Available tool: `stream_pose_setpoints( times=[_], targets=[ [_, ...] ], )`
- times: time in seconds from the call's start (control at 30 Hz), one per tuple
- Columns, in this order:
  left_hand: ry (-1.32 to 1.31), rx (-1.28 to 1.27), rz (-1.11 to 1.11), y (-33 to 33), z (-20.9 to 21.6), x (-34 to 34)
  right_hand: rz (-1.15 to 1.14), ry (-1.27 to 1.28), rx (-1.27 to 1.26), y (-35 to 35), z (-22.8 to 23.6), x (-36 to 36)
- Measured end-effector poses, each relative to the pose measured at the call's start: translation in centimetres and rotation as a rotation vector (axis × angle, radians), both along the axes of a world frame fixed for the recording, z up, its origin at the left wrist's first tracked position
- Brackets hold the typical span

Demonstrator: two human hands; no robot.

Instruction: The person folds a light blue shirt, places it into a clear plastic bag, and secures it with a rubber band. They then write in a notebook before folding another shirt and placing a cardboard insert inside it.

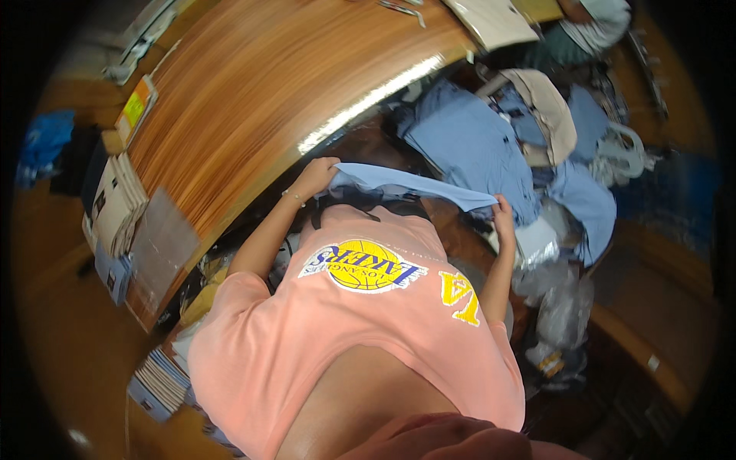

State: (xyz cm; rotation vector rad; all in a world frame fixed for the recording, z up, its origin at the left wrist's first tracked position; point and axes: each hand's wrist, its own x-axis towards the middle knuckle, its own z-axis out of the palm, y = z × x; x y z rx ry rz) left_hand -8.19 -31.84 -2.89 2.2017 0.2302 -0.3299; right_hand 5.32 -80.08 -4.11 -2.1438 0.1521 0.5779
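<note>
A light blue cloth garment (414,182) is stretched between my two hands in front of my body, its upper edge sloping down to the right. My left hand (313,179) is closed on its left end, close to the table's edge. At the other end my right hand (502,218) pinches the corner between thumb and fingers. The lower part of the garment hangs in shadow and is partly hidden by my shirt. Just beyond my right hand lies a heap of similar blue garments (475,146).
A wood-grain table (307,69) spans the upper left. Folded beige garments (119,203) and a clear plastic bag (165,234) lie at its left end. Crumpled clear plastic (563,307) is at the right. Another person (594,34) is at the upper right, beside a beige garment (544,107).
</note>
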Motion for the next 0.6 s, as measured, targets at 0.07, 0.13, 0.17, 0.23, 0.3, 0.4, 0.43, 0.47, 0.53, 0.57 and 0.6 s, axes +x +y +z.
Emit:
stream_pose_setpoints(
  times=[0.07, 0.13, 0.17, 0.23, 0.3, 0.4, 0.43, 0.47, 0.53, 0.57, 0.6],
  targets=[
    [0.245, -0.304, 0.108, 1.8, 2.8, -0.9, 0.016, -0.056, 0.187, 2.0, 2.8, 2.3],
    [0.334, -0.284, 0.119, 2.5, 8.2, -1.4, -0.042, -0.124, 0.275, 4.4, 7.4, 4.3],
    [0.323, -0.324, 0.119, 3.0, 9.6, -2.4, -0.015, -0.172, 0.333, 4.2, 8.2, 6.2],
    [0.310, -0.449, 0.079, 4.4, 12.2, -4.2, 0.111, -0.223, 0.337, 5.4, 12.1, 9.4],
    [0.264, -0.539, 0.174, 5.0, 15.0, -5.8, 0.309, -0.322, 0.359, 6.0, 15.2, 12.5],
    [0.102, -0.383, 0.301, 5.8, 21.3, -5.9, 0.437, -0.467, 0.389, 7.6, 20.7, 15.9],
    [-0.058, -0.311, 0.301, 6.9, 23.2, -5.6, 0.491, -0.540, 0.393, 8.6, 23.8, 16.4],
    [-0.207, -0.224, 0.309, 7.7, 25.4, -5.5, 0.528, -0.662, 0.385, 9.8, 26.5, 17.1],
    [-0.460, -0.156, 0.384, 9.8, 31.4, -4.6, 0.535, -0.913, 0.545, 11.7, 30.7, 18.9],
    [-0.677, -0.111, 0.401, 11.5, 32.8, -3.6, 0.552, -1.018, 0.682, 12.3, 32.7, 20.0],
    [-0.787, -0.167, 0.435, 15.5, 32.8, -2.4, 0.533, -1.072, 0.763, 14.2, 34.2, 19.9]
  ],
)
